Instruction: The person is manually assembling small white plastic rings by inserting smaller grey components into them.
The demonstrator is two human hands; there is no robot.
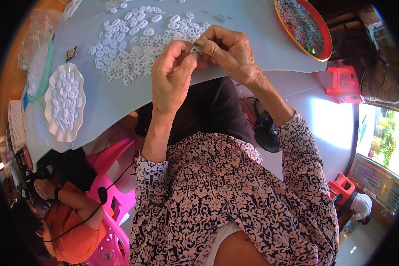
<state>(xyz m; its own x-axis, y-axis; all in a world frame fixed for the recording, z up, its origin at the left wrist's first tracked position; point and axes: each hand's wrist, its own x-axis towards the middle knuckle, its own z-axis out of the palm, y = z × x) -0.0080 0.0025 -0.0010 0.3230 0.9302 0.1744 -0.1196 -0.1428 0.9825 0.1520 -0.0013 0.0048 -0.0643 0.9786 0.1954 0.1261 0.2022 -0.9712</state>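
Note:
My left hand [170, 77] and my right hand [229, 52] meet at the table's near edge, fingers pinched together. Between their fingertips is a small white plastic piece [195, 50], with its lower part showing at my left thumb. My right thumb and forefinger press at its upper side; whether they also grip a second small part is hidden. Just beyond and left of my hands lies a loose spread of small white plastic pieces with holes [135, 60]. Rounder white oval pieces [119, 33] lie farther back in the same spread.
A scalloped white dish [50, 111] of white ovals stands at left, near a green-edged clear bag [42, 80]. A red tray [327, 42] holds tangled grey bits at far right. Someone in orange [73, 226] sits at lower left by a pink chair [119, 230].

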